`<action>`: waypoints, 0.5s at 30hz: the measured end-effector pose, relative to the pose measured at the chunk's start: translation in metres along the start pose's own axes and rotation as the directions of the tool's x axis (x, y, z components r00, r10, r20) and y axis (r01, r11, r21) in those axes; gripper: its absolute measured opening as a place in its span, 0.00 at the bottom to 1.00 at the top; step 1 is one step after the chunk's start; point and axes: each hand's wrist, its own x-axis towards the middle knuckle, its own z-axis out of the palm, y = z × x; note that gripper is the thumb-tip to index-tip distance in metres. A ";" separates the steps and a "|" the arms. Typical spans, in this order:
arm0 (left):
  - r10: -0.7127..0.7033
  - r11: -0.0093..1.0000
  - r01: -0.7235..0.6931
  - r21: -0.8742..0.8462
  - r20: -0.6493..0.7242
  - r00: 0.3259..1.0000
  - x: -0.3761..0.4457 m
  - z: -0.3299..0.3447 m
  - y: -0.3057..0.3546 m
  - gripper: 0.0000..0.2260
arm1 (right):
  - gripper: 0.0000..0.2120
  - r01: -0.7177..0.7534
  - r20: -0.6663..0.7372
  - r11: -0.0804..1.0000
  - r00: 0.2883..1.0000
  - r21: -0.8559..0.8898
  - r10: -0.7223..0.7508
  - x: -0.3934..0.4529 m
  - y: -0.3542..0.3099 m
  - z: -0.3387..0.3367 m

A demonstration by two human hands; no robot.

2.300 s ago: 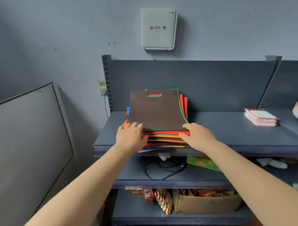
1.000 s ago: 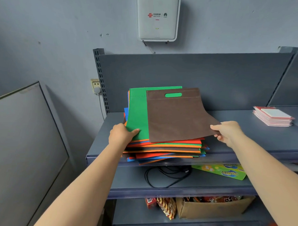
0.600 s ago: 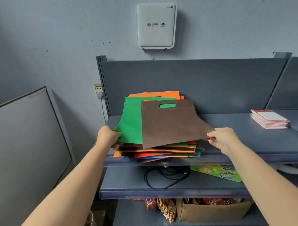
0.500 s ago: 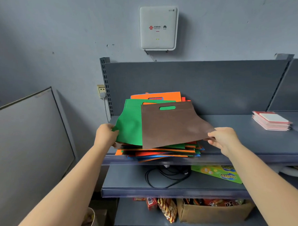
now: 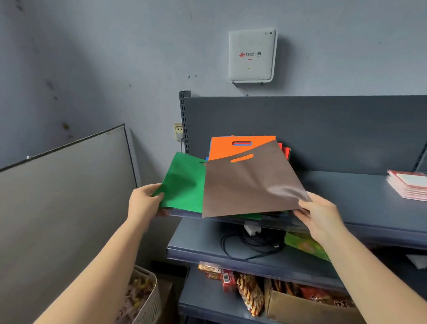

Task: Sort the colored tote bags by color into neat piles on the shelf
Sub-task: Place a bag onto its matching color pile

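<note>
My left hand (image 5: 144, 201) pinches the near left corner of a green tote bag (image 5: 182, 185), lifted off to the left of the stack. My right hand (image 5: 318, 215) pinches the near right corner of a brown tote bag (image 5: 250, 185), which hangs raised and overlaps the green one. Behind them an orange tote bag (image 5: 222, 147) tops the mixed stack on the grey shelf (image 5: 352, 191); red and blue edges peek out beside it. The stack's front is hidden by the two lifted bags.
A pile of pink-and-white booklets (image 5: 412, 185) lies at the shelf's right end. Cables (image 5: 250, 243) and a green box (image 5: 306, 245) sit on the shelf below. Snack packs and a cardboard box (image 5: 306, 310) fill the bottom shelf. A grey panel (image 5: 61, 205) leans at left, a basket (image 5: 142, 300) beneath.
Both hands have lifted the brown and green bags off the stack. The green bag has moved left and the brown one tilted up, uncovering the orange bag beneath.
</note>
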 end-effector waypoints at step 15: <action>-0.007 0.918 -0.206 -0.340 -0.533 0.846 -0.176 -0.182 0.010 0.11 | 0.15 -0.237 0.574 0.947 0.816 0.218 0.072 -0.117 0.053 0.078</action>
